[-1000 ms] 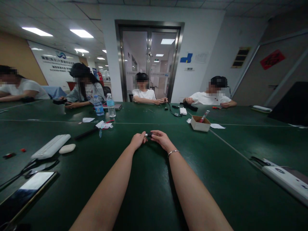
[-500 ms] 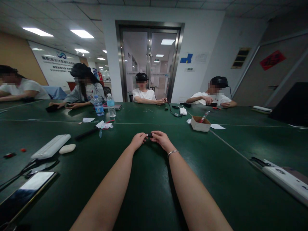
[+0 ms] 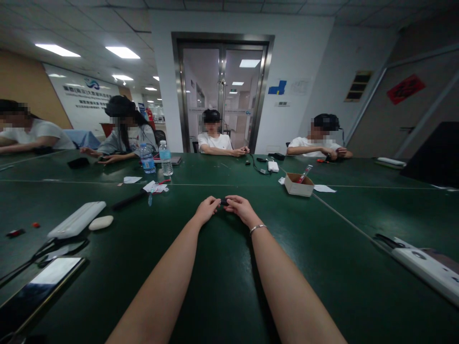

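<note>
Head view, near to far. At the lower left edge lies a phone (image 3: 39, 286), with a white case (image 3: 77, 219) and a pale oval pebble-like piece (image 3: 101, 222) beyond it on the green tabletop (image 3: 222, 286).

At centre frame both forearms reach out to the left hand (image 3: 206, 210) and right hand (image 3: 241, 208), whose fingertips meet on a small dark object (image 3: 224, 202) held just above the tabletop. Each grip is narrow, pinching one end.

Against the picture a second earlier, the object's bright metal end no longer shows; the hands have closed together over it and otherwise hardly moved, so fine fingertip work appears to be under way.

Further back, right of centre, stands a cardboard box (image 3: 299, 184); upper left of centre, two water bottles (image 3: 156, 158). Other seated people work at the far edge.
</note>
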Tool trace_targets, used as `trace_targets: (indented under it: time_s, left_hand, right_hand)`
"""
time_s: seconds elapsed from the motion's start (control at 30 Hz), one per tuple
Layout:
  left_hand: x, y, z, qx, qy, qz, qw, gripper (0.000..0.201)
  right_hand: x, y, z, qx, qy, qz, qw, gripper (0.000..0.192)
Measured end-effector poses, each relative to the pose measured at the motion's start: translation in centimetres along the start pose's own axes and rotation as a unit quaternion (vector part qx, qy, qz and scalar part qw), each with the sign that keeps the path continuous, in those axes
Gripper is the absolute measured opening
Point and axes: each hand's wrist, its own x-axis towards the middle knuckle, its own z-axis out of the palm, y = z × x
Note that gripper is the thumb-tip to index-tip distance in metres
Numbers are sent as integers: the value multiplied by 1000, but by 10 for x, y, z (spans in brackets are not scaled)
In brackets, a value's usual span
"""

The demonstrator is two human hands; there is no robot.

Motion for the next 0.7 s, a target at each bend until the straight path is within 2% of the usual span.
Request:
trace_targets:
  time_s: [0.17, 0.33, 0.47, 0.63, 0.7]
  left_hand:
    - [3, 1, 1, -20, 5, -36, 999, 58]
    - [5, -1, 2, -38, -7, -21, 999, 42]
    - [6, -2, 2, -48, -11, -38, 998, 51]
    - [4, -1, 2, -42, -8, -17, 999, 45]
    - [3, -1, 2, -52, -5, -23, 998, 49]
  right_hand:
    - [-3, -3, 2, 4, 10, 4, 1000, 14]
    - [-3, -3, 1, 9, 5, 2, 1000, 14]
    - [-2, -1, 0, 10, 3, -1, 1000, 14]
    - [-1, -1, 0, 7, 8, 0, 1000, 14]
    - [-1, -1, 1, 9, 8, 1, 1000, 14]
